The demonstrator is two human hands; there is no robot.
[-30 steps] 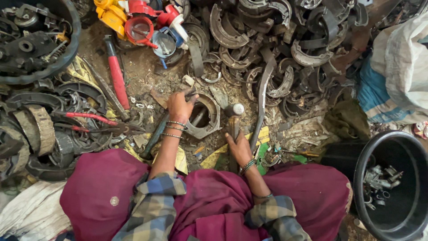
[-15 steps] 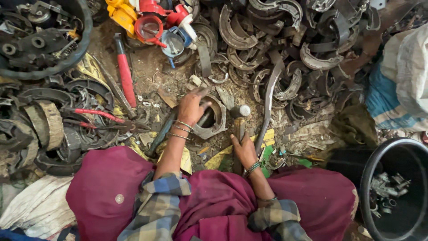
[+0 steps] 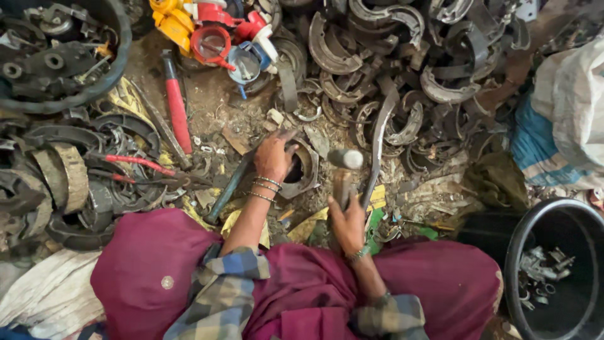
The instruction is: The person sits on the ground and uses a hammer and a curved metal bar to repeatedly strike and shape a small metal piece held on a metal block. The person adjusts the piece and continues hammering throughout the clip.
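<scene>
Rusty metal covers the ground in the head view. At centre, the left hand (image 3: 274, 157) presses curled fingers on a round metal housing (image 3: 303, 169). At five o'clock from it, the right hand (image 3: 348, 221) wraps closed around a hammer (image 3: 344, 165), head raised beside the housing. Brake shoes (image 3: 390, 56) pile at one o'clock; a black tub (image 3: 513, 252) sits at four o'clock.

Bare dirt floor (image 3: 217, 104) littered with scrap; curved metal brake shoes (image 3: 390, 69) heaped along its far edge; a black tub (image 3: 513, 264) at the right corner; white sacking (image 3: 576, 107) beside it; daylight, even.
</scene>
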